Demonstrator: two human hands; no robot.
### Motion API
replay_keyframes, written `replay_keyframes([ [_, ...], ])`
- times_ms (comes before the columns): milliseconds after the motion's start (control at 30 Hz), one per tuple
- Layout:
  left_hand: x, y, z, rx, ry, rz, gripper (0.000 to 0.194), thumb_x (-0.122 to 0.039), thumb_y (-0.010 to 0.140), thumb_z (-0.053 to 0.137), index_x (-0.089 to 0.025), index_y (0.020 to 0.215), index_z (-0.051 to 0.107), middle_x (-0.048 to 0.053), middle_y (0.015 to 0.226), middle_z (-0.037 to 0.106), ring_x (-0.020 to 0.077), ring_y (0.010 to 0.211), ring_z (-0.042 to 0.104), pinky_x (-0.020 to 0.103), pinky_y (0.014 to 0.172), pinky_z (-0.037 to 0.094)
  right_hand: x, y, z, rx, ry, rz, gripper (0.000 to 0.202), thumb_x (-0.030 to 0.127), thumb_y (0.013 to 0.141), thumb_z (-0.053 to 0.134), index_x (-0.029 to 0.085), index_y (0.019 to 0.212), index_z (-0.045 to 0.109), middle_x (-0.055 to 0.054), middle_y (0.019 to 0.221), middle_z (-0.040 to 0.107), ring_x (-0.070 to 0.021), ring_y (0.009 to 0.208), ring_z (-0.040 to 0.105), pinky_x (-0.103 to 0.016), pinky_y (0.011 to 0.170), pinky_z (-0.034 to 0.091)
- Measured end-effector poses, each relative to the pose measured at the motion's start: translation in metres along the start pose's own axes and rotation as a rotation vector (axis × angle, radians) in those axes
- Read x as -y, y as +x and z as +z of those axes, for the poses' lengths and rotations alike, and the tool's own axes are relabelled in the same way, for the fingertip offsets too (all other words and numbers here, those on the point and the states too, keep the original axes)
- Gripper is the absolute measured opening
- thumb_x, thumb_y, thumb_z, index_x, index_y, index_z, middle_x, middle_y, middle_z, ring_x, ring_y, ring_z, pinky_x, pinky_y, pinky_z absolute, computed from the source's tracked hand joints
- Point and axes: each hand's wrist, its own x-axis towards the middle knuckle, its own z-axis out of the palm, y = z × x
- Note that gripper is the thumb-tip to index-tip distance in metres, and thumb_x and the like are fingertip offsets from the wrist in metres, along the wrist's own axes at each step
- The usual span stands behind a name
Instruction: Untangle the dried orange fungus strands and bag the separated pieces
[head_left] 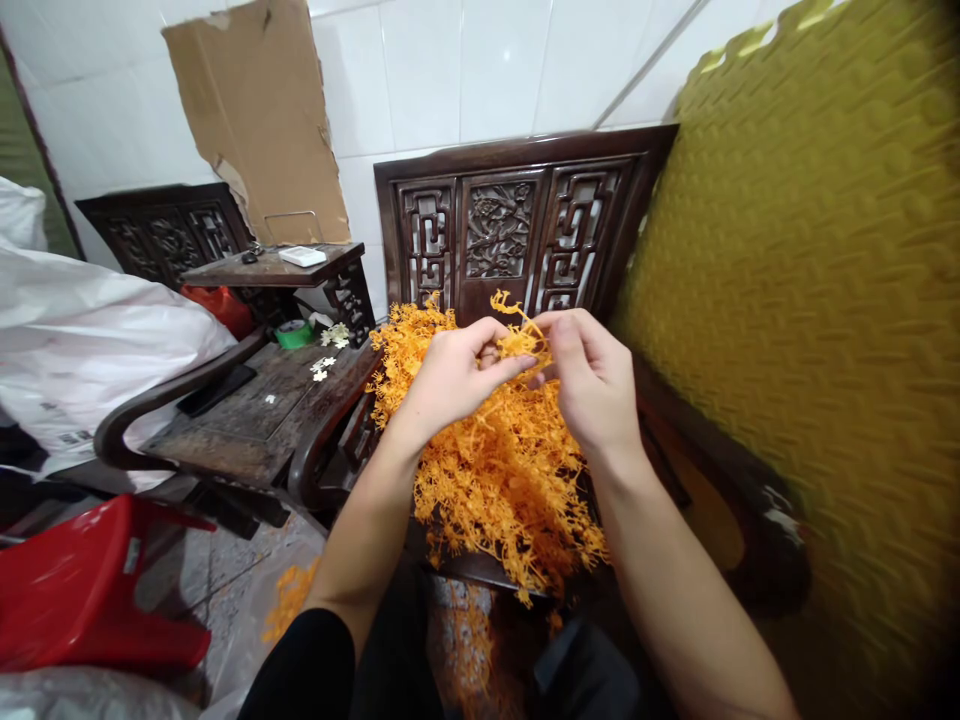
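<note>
Above a big heap of orange plastic flower pieces [495,490], both hands meet close together. My left hand [465,370] pinches an orange plastic flower piece [517,343] between thumb and fingers. At its other side, my right hand [589,375] has thumb and fingers closed on the thin orange stem of the piece. One curled end of it sticks up between the hands. The heap lies on the seat of a dark carved wooden chair [525,150], and fingers hide part of the held piece.
To the left stands a wooden side table [225,410] with green tape [294,334] and small pale flower pieces [322,368]. A red stool [67,590], a white sack [90,350] and a plastic bag [247,620] are on the left. A yellow foam mat [810,300] stands upright at the right.
</note>
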Motion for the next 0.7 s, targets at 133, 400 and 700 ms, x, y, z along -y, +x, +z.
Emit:
replay_keyframes([
  [133, -0.001, -0.001, -0.004, 0.047, 0.08, 0.05, 0.029, -0.04, 0.092, 0.074, -0.02, 0.079, 0.056, -0.009, 0.058, 0.045, 0.01, 0.055, 0.04, 0.026, 0.06, 0.033, 0.002, 0.002, -0.004, -0.015, -0.163, -0.107, 0.034, 0.048, 0.098, 0.067, 0.022, 0.078, 0.076, -0.007, 0.094, 0.065, -0.0199, 0.089, 0.063, -0.034, 0.072, 0.051],
  [400, 0.009, -0.002, -0.007, 0.002, 0.271, 0.145, 0.022, -0.032, 0.094, 0.073, -0.018, 0.083, 0.062, -0.006, 0.065, 0.049, 0.0109, 0.06, 0.044, 0.027, 0.063, 0.035, 0.014, -0.006, -0.008, -0.125, -0.582, -0.286, 0.02, 0.04, 0.095, 0.072, 0.028, 0.104, 0.085, -0.01, 0.106, 0.069, -0.0292, 0.107, 0.06, -0.05, 0.096, 0.049],
  [700, 0.002, -0.011, -0.013, 0.015, 0.46, 0.225, 0.011, -0.027, 0.098, 0.068, -0.017, 0.094, 0.069, 0.002, 0.082, 0.064, 0.0145, 0.071, 0.053, 0.029, 0.069, 0.04, 0.006, 0.0, -0.003, 0.121, 0.036, 0.052, 0.029, 0.047, 0.091, 0.078, 0.02, 0.101, 0.075, -0.005, 0.095, 0.077, -0.0173, 0.081, 0.071, -0.034, 0.076, 0.06],
])
